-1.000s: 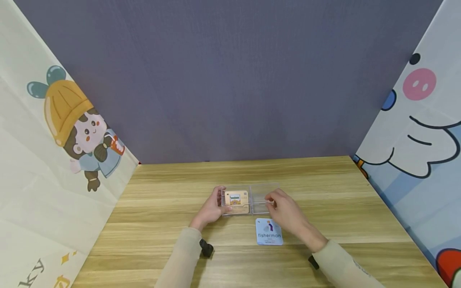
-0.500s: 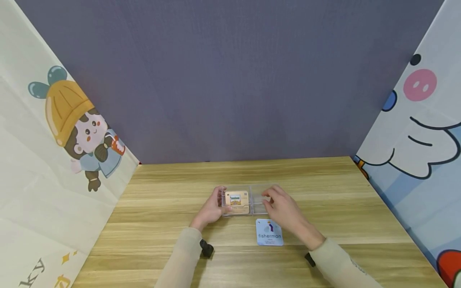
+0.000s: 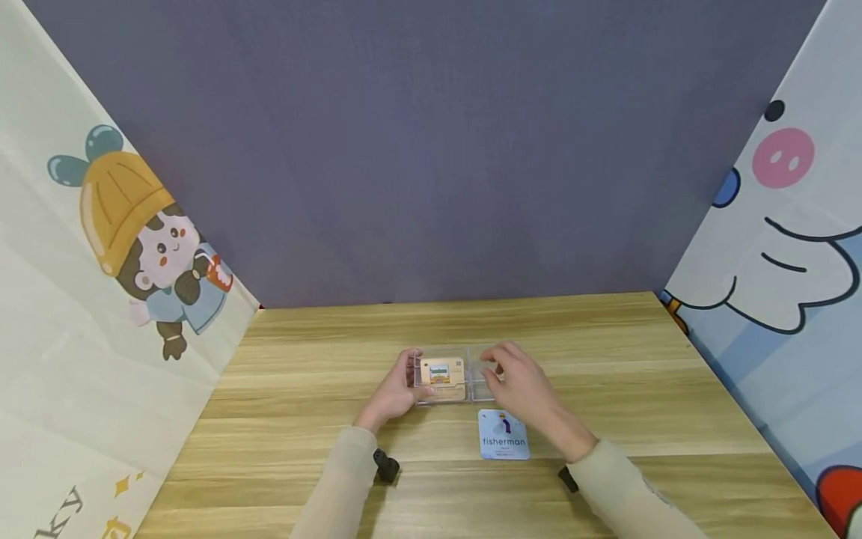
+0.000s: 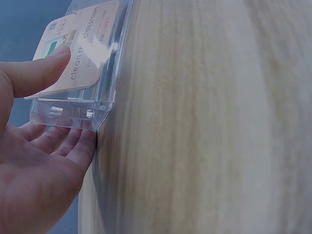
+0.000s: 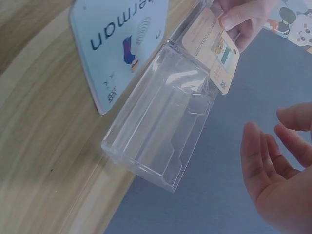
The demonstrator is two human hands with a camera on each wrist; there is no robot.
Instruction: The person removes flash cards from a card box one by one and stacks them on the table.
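Observation:
A hinged clear plastic box (image 5: 161,112) lies unfolded on the table with two compartments side by side. Cream cards (image 3: 453,378) with a small picture fill its left compartment; "classroom" is readable on the top one in the left wrist view. My left hand (image 3: 390,394) grips the box's left end, thumb over the cards and fingers against the end wall. Above the right compartment, which holds no cards, hovers my right hand (image 3: 524,383) with loosely bent fingers and nothing in them. A light-blue card (image 3: 503,443) marked "fisherman" lies face up just in front of the box.
The wood-grain table (image 3: 303,374) backs onto a grey-purple panel (image 3: 431,150). Cartoon-printed white sheets stand to the left (image 3: 60,299) and right (image 3: 808,299). A black wrist-camera piece (image 3: 386,466) shows at the left sleeve.
My right hand has shifted a little to the left over the right compartment, its fingers slightly parted. The left hand, box and cards stay where they were.

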